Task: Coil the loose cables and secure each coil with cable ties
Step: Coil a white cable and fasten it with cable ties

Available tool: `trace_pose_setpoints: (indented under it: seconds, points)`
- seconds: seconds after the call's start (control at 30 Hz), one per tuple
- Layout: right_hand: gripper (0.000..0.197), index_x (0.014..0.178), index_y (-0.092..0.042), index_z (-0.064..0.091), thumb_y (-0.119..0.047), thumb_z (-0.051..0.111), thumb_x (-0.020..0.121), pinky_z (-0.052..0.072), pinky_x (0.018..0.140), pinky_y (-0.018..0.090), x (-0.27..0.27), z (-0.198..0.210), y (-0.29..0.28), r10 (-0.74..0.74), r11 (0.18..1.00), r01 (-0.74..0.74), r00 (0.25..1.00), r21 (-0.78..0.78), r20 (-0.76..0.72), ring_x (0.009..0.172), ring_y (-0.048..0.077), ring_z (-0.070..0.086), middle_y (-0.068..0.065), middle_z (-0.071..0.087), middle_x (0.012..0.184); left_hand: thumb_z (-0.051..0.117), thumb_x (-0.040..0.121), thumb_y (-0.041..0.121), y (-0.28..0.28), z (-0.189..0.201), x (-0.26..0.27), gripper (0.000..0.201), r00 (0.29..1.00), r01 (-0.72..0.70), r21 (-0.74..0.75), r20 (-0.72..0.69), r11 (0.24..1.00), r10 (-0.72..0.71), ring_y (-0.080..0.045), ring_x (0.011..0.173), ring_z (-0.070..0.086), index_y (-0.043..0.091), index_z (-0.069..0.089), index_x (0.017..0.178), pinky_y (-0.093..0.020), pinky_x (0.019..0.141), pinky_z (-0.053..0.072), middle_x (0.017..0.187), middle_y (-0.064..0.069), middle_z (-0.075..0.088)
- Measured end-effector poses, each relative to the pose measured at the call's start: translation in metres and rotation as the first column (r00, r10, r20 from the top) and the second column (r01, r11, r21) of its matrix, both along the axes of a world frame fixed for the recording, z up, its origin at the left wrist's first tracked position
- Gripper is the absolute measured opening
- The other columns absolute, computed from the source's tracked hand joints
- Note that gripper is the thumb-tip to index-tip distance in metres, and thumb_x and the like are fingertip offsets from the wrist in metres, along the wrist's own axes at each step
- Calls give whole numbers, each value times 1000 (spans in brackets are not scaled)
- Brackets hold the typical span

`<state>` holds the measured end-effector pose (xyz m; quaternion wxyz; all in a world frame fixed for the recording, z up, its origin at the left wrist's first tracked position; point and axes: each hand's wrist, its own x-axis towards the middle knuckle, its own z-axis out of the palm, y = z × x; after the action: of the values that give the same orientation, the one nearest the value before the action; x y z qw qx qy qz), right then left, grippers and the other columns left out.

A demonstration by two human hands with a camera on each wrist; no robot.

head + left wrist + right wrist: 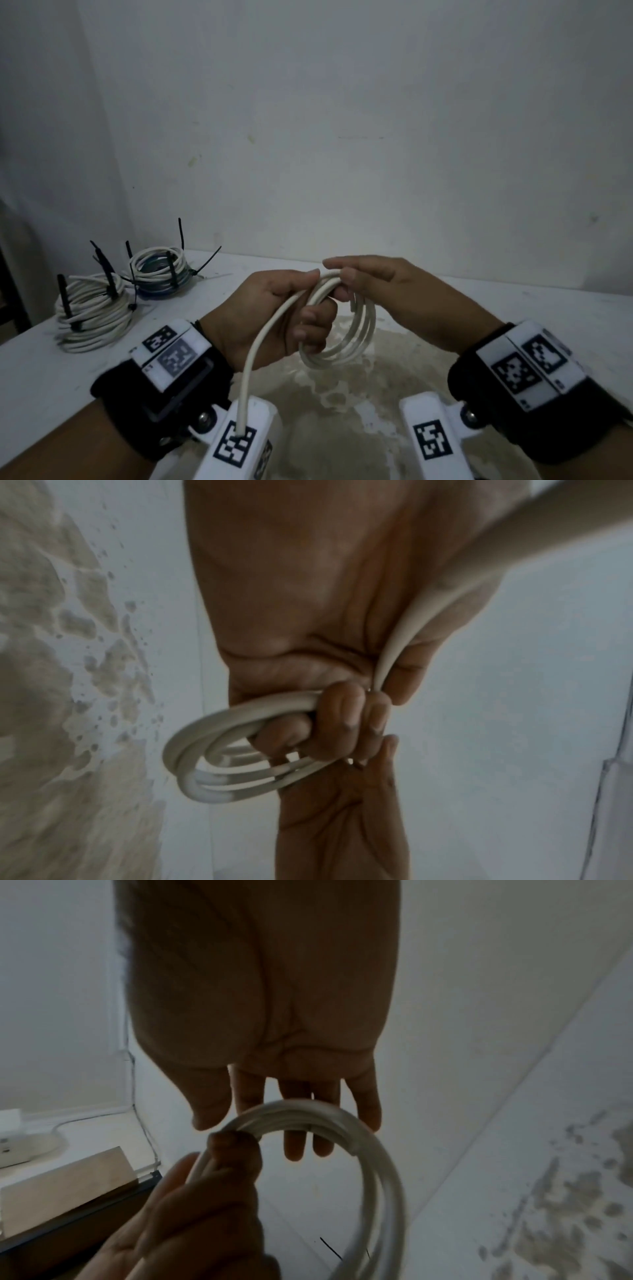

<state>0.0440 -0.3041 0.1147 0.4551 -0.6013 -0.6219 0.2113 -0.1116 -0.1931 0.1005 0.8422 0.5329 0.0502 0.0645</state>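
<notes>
A white cable coil (363, 329) of several loops hangs above the table between both hands. My left hand (301, 308) grips the coil's upper left side with curled fingers, and my thumb presses on top. The cable's loose tail (260, 342) runs from this grip down toward my left wrist. The left wrist view shows the left hand (346, 710) closed round the coil (192, 750). My right hand (342, 274) meets the top of the coil. In the right wrist view its fingers (294, 1142) lie straight behind the coil (377, 1172), touching it.
Two bound coils stand at the table's left: a white one (92, 315) and a white-and-blue one (161, 274), each with black cable ties sticking up. The white table (513, 308) has a worn brown patch (342, 394) under my hands. A wall rises close behind.
</notes>
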Motion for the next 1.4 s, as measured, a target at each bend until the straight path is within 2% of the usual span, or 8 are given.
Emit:
trace_pose_setpoints:
  seconds: [0.2,0.43,0.63,0.87,1.03,1.13,1.27,1.4]
  points:
    - [21,106,-22,69,-24,51,95,51,75,22,-5,-14,4,-35,994,50,987,93,-157,75,7,60,-4,69,83,46,87,31,-1,-1,1,34,999,-19,0,49,1000,19,-12,48,39,4,64,93,-25,55,40,60,-1,40]
    - [22,90,-21,71,-28,51,96,41,54,29,-4,-20,6,-126,945,247,879,214,-460,56,14,43,0,48,70,49,90,44,-7,-5,8,44,938,-344,201,121,917,326,-18,60,51,2,57,102,-36,71,52,66,-4,49]
    - [31,77,-9,56,-28,44,99,41,48,28,-28,-37,5,-141,919,341,753,198,-643,53,15,39,8,43,68,40,90,55,-20,-4,25,54,878,-462,-51,112,886,464,-5,35,27,5,58,82,-17,35,33,50,5,28]
    - [28,121,-32,56,-32,50,94,47,79,20,-3,-31,-23,-353,927,367,924,76,-146,89,2,62,-12,66,97,44,86,59,-26,-15,39,53,918,-373,250,-40,894,394,-6,40,19,10,59,73,-16,35,17,50,6,25]
    - [23,97,-13,69,-24,48,97,42,55,18,7,-39,-38,-316,947,315,949,57,19,49,0,50,-16,61,59,40,89,61,-47,-25,56,54,935,-310,292,-80,905,346,-9,41,22,16,52,62,-17,37,20,49,4,30]
    - [22,89,-13,69,-21,50,96,36,59,16,16,-52,-46,-380,918,387,921,91,-81,52,-5,53,-15,62,65,34,94,57,-62,-37,72,63,914,-364,357,-42,860,404,-12,40,29,15,58,54,-20,40,28,47,1,36]
    - [18,93,-22,70,-24,52,96,38,55,24,30,-71,-56,-467,858,504,845,98,-259,49,3,46,-7,61,68,33,99,46,-68,-53,90,44,863,-480,378,44,792,503,-15,40,36,9,51,86,-23,40,34,52,-3,46]
    - [18,100,-23,69,-19,52,96,36,47,24,33,-88,-61,-402,841,537,703,68,-587,48,8,41,-2,52,66,34,100,42,-64,-64,102,40,919,-392,289,76,873,387,-12,41,33,7,55,99,-21,39,31,57,-2,48]
